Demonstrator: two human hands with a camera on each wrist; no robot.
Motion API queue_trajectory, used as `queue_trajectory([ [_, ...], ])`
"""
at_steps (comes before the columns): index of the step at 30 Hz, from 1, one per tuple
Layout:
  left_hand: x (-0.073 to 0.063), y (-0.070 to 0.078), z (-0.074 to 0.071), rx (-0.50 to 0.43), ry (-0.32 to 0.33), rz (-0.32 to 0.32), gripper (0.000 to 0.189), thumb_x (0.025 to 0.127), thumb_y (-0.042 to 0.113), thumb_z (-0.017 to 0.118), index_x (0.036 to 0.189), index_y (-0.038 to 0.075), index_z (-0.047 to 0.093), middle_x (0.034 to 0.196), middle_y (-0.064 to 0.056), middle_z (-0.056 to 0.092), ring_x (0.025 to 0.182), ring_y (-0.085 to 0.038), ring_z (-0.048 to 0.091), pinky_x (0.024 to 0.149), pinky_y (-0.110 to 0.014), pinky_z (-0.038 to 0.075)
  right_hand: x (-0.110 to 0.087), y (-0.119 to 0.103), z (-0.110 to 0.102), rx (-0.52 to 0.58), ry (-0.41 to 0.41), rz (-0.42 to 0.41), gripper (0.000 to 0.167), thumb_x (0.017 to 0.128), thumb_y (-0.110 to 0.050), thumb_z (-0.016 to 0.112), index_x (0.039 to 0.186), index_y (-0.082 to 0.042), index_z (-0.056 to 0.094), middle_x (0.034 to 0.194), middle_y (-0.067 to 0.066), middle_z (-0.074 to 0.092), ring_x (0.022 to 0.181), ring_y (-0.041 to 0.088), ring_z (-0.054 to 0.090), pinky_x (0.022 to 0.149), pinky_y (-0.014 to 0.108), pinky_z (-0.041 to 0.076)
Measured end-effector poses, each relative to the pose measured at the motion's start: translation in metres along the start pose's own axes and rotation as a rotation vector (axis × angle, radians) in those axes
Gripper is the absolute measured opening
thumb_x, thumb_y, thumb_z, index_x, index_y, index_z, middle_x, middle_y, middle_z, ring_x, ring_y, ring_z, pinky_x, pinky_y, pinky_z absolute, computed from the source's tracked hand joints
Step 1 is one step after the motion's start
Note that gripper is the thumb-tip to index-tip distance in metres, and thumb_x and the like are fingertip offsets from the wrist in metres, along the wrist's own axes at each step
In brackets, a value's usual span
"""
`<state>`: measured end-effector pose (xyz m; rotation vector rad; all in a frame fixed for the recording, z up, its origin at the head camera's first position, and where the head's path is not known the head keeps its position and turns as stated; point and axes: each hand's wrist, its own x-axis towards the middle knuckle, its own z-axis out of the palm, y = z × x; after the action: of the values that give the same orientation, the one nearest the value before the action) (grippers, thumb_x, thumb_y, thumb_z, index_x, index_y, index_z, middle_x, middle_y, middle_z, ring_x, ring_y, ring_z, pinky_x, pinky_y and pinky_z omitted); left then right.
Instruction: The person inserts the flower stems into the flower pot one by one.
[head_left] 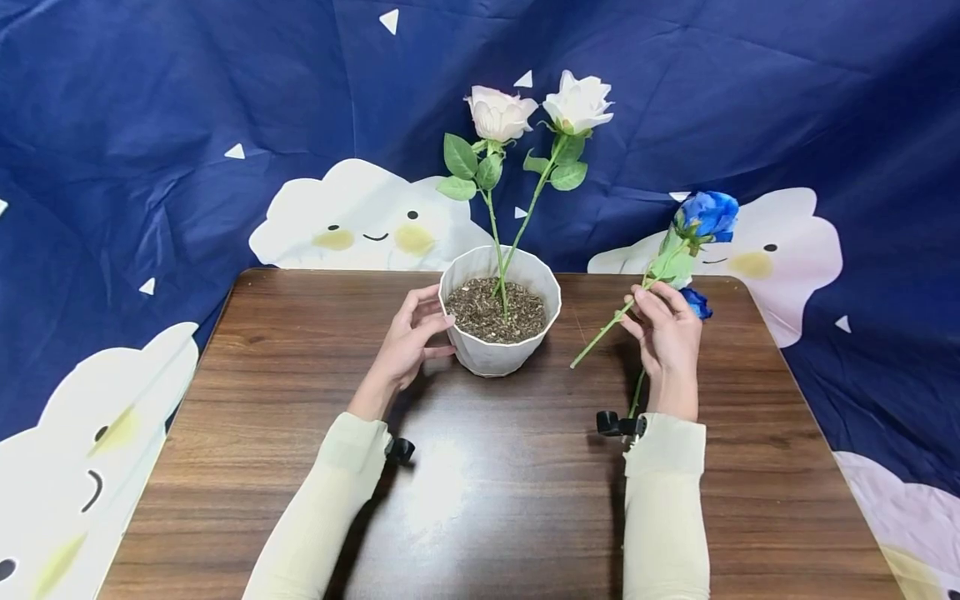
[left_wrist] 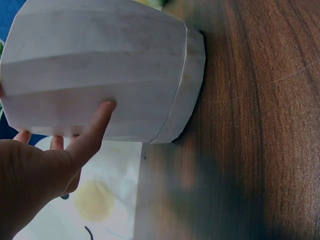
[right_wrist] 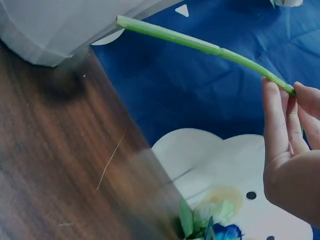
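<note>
A white faceted flower pot filled with soil stands at the table's far middle. From it rise a pale pink rose and a white rose, their stems crossing low down. My left hand rests on the pot's left side, spread fingers touching the outer wall and thumb near the rim. To the right of the pot, my right hand pinches the green stem of a blue rose, bloom up and right, cut end slanting down toward the pot. Another blue rose is partly hidden behind that hand.
The brown wooden table ends just behind the pot. Beyond it hangs a dark blue cloth printed with smiling clouds. Each wrist wears a small black camera, one beside the left sleeve.
</note>
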<state>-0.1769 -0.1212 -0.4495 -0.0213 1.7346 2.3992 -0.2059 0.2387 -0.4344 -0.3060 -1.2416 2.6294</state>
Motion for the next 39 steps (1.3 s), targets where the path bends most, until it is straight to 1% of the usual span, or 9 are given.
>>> queue_trajectory([
  [5,0.001,0.000,0.001,0.000,-0.007,0.001,0.062,0.094,0.001,0.064,0.150,0.008,0.039,0.146,-0.022,0.042,0.116,-0.029,0.054,0.090,-0.061,0.057,0.000,-0.006,0.010,0.010,-0.023,-0.017,0.020,0.087,0.011,0.072,0.104,0.003,0.067,0.087,0.017,0.073,0.077,0.026,0.073,0.059,0.035,0.064],
  [8,0.000,0.001,0.002,-0.003,-0.015,0.004,0.062,0.094,0.001,0.064,0.150,0.008,0.040,0.145,-0.022,0.042,0.116,-0.029,0.054,0.090,-0.063,0.056,-0.001,-0.010,0.017,0.046,-0.035,-0.030,0.020,0.087,0.012,0.072,0.104,0.003,0.066,0.088,0.019,0.073,0.076,0.027,0.073,0.059,0.036,0.064],
  [10,0.001,0.001,0.001,-0.001,-0.022,0.009,0.061,0.094,0.001,0.064,0.150,0.008,0.040,0.145,-0.022,0.042,0.116,-0.029,0.054,0.090,-0.063,0.056,-0.002,-0.012,0.023,0.069,-0.047,-0.055,0.019,0.087,0.013,0.071,0.102,0.003,0.065,0.086,0.019,0.073,0.074,0.027,0.072,0.058,0.037,0.064],
  [14,0.001,0.000,-0.001,0.000,-0.034,0.022,0.060,0.095,0.002,0.064,0.150,0.009,0.040,0.144,-0.022,0.043,0.117,-0.029,0.053,0.091,-0.064,0.056,-0.005,-0.018,0.038,0.116,-0.095,-0.097,0.017,0.088,0.015,0.069,0.099,0.003,0.063,0.083,0.020,0.073,0.072,0.028,0.071,0.058,0.039,0.064],
  [18,0.002,0.000,-0.003,0.003,-0.036,0.022,0.061,0.094,0.001,0.064,0.150,0.008,0.040,0.144,-0.022,0.043,0.116,-0.029,0.054,0.091,-0.064,0.055,-0.008,-0.022,0.053,0.128,-0.142,-0.132,0.016,0.089,0.016,0.067,0.097,0.004,0.060,0.082,0.020,0.071,0.072,0.027,0.071,0.057,0.038,0.064],
  [22,0.002,0.000,-0.006,0.017,-0.047,0.032,0.062,0.094,0.001,0.064,0.150,0.007,0.039,0.143,-0.024,0.044,0.115,-0.031,0.055,0.090,-0.062,0.056,-0.013,-0.024,0.068,0.062,-0.165,-0.211,0.017,0.090,0.016,0.065,0.096,0.002,0.059,0.081,0.017,0.071,0.072,0.026,0.071,0.054,0.034,0.064],
  [27,0.001,0.001,-0.008,0.025,-0.058,0.045,0.061,0.095,0.002,0.063,0.150,0.007,0.038,0.143,-0.025,0.043,0.116,-0.032,0.055,0.089,-0.060,0.058,-0.018,-0.026,0.083,-0.019,-0.191,-0.301,0.019,0.088,0.015,0.069,0.096,0.000,0.061,0.079,0.013,0.070,0.073,0.025,0.071,0.052,0.032,0.063],
  [33,0.001,0.001,-0.008,0.021,-0.053,0.046,0.059,0.096,0.005,0.063,0.150,0.009,0.039,0.146,-0.023,0.041,0.118,-0.032,0.054,0.090,-0.060,0.057,-0.022,-0.028,0.098,-0.086,-0.218,-0.327,0.023,0.087,0.013,0.070,0.101,-0.003,0.061,0.083,0.012,0.069,0.074,0.024,0.071,0.052,0.031,0.063],
  [39,0.003,0.002,-0.004,0.029,-0.041,0.039,0.060,0.096,0.004,0.064,0.150,0.010,0.039,0.143,-0.022,0.043,0.115,-0.030,0.056,0.089,-0.059,0.058,-0.023,-0.020,0.111,-0.166,-0.280,-0.335,0.019,0.092,0.011,0.065,0.098,-0.006,0.060,0.086,0.012,0.073,0.077,0.023,0.072,0.056,0.033,0.064],
])
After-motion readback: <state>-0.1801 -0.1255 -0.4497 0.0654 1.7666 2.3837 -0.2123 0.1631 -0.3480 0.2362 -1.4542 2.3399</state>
